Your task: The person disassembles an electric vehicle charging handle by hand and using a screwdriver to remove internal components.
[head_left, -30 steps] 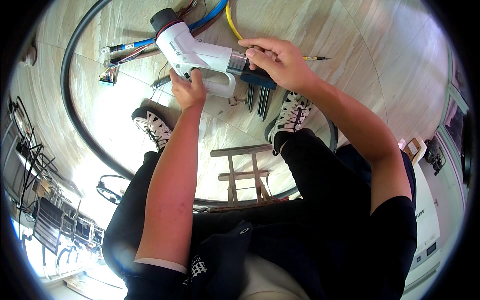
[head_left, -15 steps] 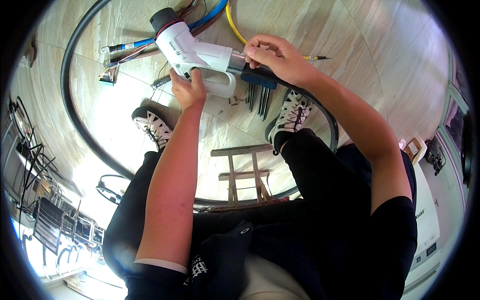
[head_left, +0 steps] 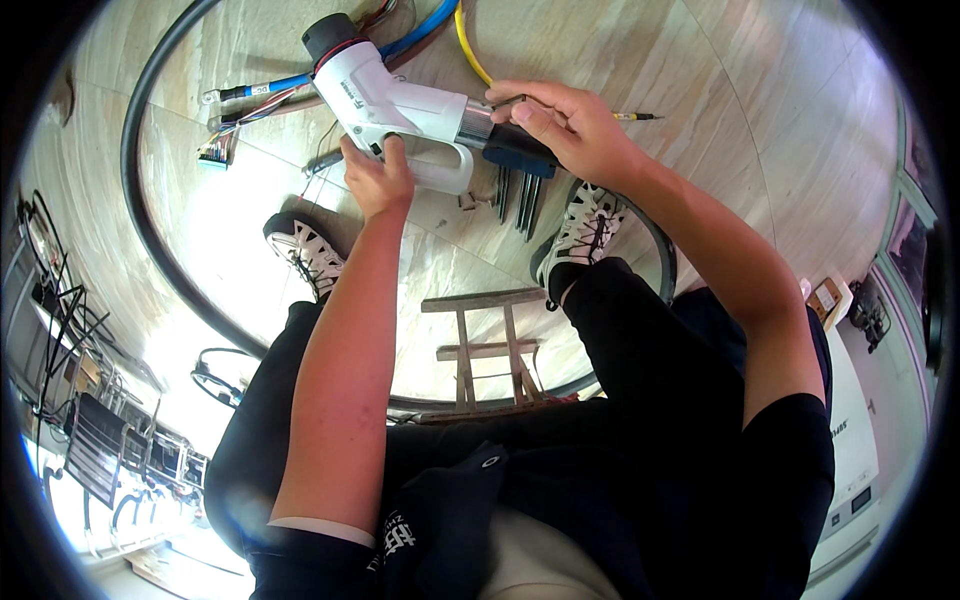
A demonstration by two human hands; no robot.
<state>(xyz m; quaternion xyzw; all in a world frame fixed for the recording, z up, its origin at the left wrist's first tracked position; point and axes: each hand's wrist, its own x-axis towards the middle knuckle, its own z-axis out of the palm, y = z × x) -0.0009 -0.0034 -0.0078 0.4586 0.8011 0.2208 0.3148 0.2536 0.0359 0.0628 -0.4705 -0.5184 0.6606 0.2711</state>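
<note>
The white gun-shaped connector [head_left: 400, 105] was in the grasp of the left hand [head_left: 380, 183], gripped where its handle loop met the body, with its black cap [head_left: 330, 37] ahead of that hand. Just left of the right hand [head_left: 580, 130] was the connector's ribbed silver collar [head_left: 475, 124]; the right thumb and fingers were bent toward each other beside it, though whether they gripped anything could not be told. Metal rods [head_left: 528, 205] lay nearer the body than the right hand, loose wires [head_left: 250, 118] left of the left hand, a yellow cable [head_left: 468, 48] beyond the right.
</note>
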